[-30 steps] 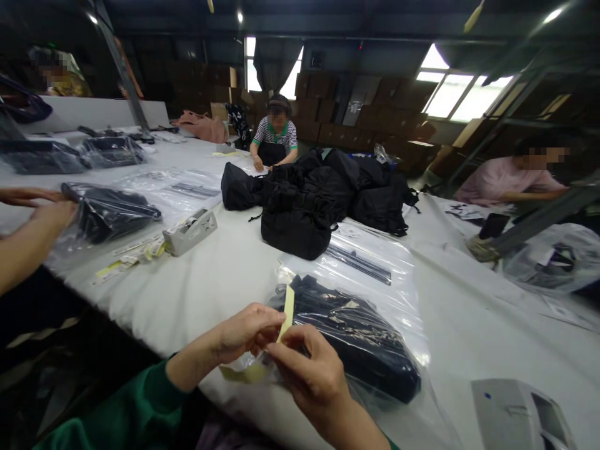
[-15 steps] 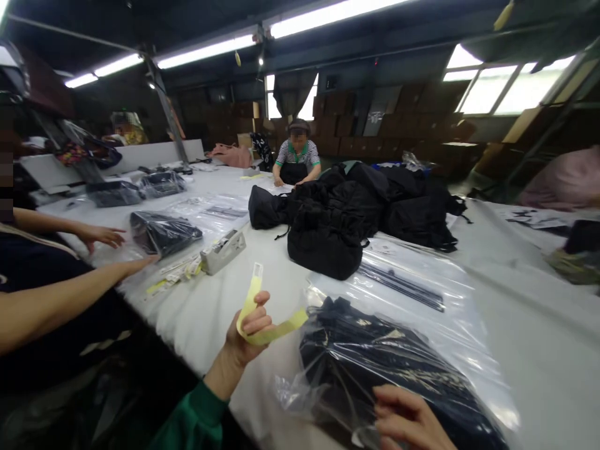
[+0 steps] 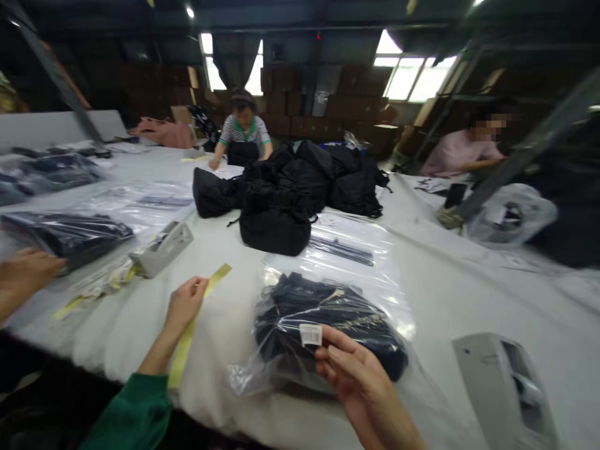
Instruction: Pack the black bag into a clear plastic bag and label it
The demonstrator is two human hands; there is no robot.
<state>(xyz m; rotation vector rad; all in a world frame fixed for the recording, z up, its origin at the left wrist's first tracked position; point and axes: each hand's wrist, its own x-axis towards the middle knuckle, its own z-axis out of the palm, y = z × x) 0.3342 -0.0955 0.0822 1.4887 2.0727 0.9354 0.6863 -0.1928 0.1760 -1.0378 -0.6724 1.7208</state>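
Note:
My left hand point(image 3: 186, 301) pinches a long yellow paper strip point(image 3: 186, 351), which runs from above the fingers down past the wrist. Between the thumb and fingers of my right hand point(image 3: 349, 369) is a small white barcode label point(image 3: 310, 334). Just beyond that hand, a dark bag in a clear plastic bag point(image 3: 328, 306) lies on the white table point(image 3: 220, 356). The label hangs in front of it, hiding part of the plastic. The plastic's loose, crumpled end spreads toward the table's front edge.
Black bags point(image 3: 276, 219) are heaped mid-table. One grey tape dispenser point(image 3: 509, 390) stands at my right, another grey dispenser point(image 3: 164, 247) at left beside yellow-edged strips point(image 3: 100, 282). A co-worker's hand point(image 3: 28, 275) touches a wrapped bag point(image 3: 75, 234). Other people sit across the table.
The view has turned right. My left hand has turned over, and the yellow strip now hangs down. My right hand has risen over the wrapped bag and now shows the white label.

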